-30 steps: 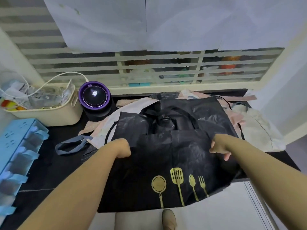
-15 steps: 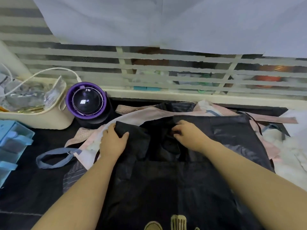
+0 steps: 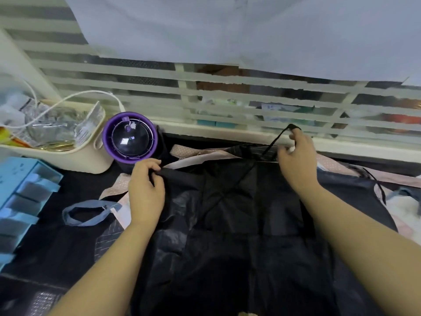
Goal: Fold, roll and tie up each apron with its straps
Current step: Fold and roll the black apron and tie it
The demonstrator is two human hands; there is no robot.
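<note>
A home counter [image 3: 52, 242] — cluttered basket [image 3: 75, 160], purple appliance [image 3: 130, 136], louvred window [image 3: 227, 87] behind.

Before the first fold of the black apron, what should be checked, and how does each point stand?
1. Left hand grips the top edge of the black apron: ok.
2. Right hand pinches the black strap, lifted off the cloth: ok.
3. Black apron lies flat: not ok, creases cross its middle.
4. Second strap found: cannot tell.
5. Pink apron underneath is free of the left grip: cannot tell.
6. Room at the left: not ok, the purple-rimmed appliance stands close beside the left hand.
</note>
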